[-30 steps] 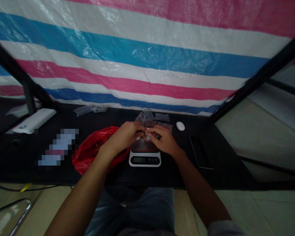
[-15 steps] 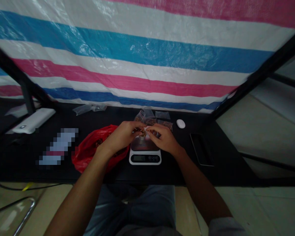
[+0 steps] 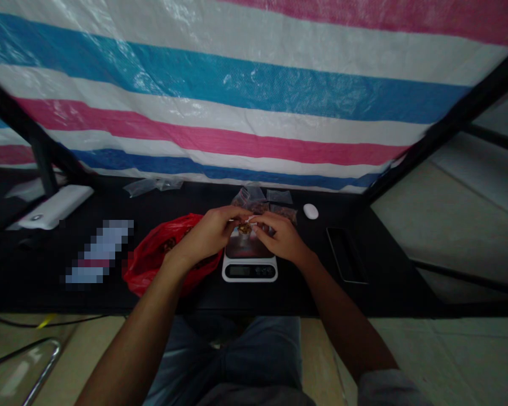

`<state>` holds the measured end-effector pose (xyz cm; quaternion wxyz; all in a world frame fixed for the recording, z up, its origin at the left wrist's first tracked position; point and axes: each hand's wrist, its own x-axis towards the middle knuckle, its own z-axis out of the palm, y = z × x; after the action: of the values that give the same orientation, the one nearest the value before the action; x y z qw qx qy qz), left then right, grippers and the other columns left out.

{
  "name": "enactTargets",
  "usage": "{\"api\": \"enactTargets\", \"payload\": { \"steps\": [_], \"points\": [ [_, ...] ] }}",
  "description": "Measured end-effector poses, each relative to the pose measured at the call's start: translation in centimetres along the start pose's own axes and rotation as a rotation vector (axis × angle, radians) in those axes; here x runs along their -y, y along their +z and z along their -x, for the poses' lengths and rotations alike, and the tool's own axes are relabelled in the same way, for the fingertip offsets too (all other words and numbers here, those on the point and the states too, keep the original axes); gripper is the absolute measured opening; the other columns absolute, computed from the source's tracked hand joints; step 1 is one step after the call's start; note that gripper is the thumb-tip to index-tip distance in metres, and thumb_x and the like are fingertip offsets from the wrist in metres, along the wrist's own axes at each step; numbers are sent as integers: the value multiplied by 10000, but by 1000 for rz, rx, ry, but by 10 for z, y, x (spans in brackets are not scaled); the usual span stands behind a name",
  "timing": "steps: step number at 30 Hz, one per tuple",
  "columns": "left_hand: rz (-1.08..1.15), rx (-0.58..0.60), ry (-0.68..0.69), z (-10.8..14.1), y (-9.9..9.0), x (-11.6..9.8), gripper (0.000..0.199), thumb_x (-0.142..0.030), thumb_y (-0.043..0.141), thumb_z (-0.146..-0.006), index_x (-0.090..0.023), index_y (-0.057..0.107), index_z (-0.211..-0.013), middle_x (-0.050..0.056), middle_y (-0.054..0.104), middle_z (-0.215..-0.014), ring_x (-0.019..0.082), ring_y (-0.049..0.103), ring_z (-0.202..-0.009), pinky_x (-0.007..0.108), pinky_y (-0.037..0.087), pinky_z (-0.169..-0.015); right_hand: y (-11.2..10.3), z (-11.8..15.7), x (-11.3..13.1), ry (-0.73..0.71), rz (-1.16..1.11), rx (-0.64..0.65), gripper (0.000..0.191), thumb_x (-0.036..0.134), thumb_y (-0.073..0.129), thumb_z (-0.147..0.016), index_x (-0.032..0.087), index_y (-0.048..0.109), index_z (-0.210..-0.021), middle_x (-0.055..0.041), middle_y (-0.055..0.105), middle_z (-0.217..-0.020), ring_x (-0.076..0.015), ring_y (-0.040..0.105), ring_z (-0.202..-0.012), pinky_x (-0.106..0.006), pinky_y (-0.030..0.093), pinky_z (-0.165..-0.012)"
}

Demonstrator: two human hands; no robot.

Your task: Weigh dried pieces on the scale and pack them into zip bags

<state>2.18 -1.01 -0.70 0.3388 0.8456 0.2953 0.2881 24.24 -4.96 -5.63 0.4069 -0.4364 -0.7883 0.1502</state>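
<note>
Brown pieces (image 3: pixel 244 228) lie between the left hand (image 3: pixel 217 230) and the right hand (image 3: pixel 281 234), over or on the plate of the scale (image 3: pixel 249 252). Expected handling: light, loose, prone to spill; take hold at the upper edge of whatever contains them. Both hands are close together; whether either grip is closed cannot be told. Fingers hide part of the pieces, and the display (image 3: pixel 240 271) is illegible.

Our left hand (image 3: pixel 215 228) and right hand (image 3: pixel 281 234) pinch a small clear plastic bag with brownish contents (image 3: pixel 244 229) over a white rectangular digital scale (image 3: pixel 249 273). Leftward on our black worktop (image 3: pixel 296 296) sits an open red plastic bag (image 3: pixel 141 269); 1 white oval object (image 3: pixel 310 211) lies rightward.
</note>
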Motion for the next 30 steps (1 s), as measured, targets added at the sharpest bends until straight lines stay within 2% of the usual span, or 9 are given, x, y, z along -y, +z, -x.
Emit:
{"api": "enactTargets", "payload": {
  "steps": [9,21,26,30],
  "points": [
    [-5,-23,33,0,3,5,356,-101,526,-910,-194,751,-1170,72,775,-1190,204,710,-1121,328,543,-1023,-3,-1,3,3,-2,-10,135,215,616,-980,194,749,-993,-47,730,-902,-155,648,-752,-290,500,-726],
    [-54,-57,47,2,1,13,326,-131,522,-942,-180,742,-1177,87,752,-1176,204,694,-1106,331,534,-1009,-2,-1,0,12,26,-6,165,224,582,-996,196,744,-986,-48,723,-893,-160,641,-755,-297,493,-730],
    [-103,-93,16,4,-12,12,315,-197,517,-964,-175,750,-1175,94,754,-1200,220,692,-1122,351,535,-1019,0,-1,-3,31,48,-29,157,235,588,-994,209,741,-1019,-52,738,-925,-171,651,-773,-312,506,-749],
    [-111,-201,-65,-13,-26,14,333,-319,585,-948,-172,752,-1195,106,763,-1210,250,704,-1093,378,558,-973,0,-1,-3,38,34,-55,170,248,585,-999,210,739,-1060,-61,754,-963,-179,665,-790,-324,521,-769]
  ]
}}
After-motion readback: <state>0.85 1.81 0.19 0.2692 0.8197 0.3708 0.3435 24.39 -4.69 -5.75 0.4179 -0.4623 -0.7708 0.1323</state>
